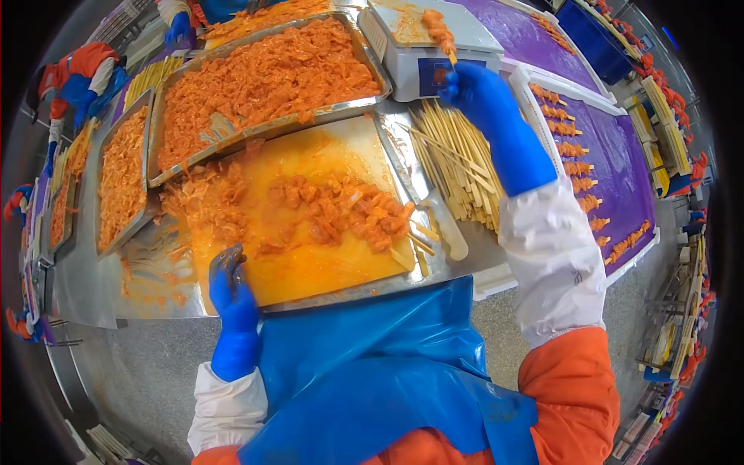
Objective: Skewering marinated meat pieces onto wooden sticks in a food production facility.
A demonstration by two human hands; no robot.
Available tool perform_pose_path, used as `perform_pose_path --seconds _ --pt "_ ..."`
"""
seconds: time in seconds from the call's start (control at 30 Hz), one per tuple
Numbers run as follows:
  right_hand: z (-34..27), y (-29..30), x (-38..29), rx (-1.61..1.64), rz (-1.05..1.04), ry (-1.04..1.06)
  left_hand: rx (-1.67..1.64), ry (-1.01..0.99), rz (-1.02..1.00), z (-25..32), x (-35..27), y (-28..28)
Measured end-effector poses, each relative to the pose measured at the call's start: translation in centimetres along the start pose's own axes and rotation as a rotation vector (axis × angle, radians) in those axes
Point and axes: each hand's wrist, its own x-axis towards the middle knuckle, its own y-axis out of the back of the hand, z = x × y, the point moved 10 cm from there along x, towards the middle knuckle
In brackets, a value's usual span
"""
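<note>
In a blue glove, my right hand (474, 87) grips the bare end of a skewer of marinated meat (439, 34), which lies over the plate of a weighing scale (407, 29). My left hand (232, 285), gloved too, rests at the near left edge of a yellow cutting board (325, 279) with nothing seen in it. On the board lie seasoned meat pieces (349, 212), with skewer ends (424, 238) sticking out at their right. A knife with a pale handle (447, 226) lies right of the board, beside a pile of flat wooden skewers (459, 163).
A metal tray of marinated meat (273, 70) stands behind the board, a narrower tray (125, 174) at left. On the right, a white crate lined with purple film (616, 157) holds several loaded skewers (572, 150). Co-workers (87, 75) stand at upper left; others work farther off.
</note>
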Motion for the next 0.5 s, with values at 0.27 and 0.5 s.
perform_pose_path --seconds 0.27,0.5 --pt "9.3 -10.1 -21.6 -0.269 -0.221 -0.255 0.073 -0.023 0.05 -0.4 -0.8 0.6" --pt "19.4 -10.1 -29.7 -0.362 -0.361 -0.494 -0.104 0.032 0.11 -0.1 0.2 0.8"
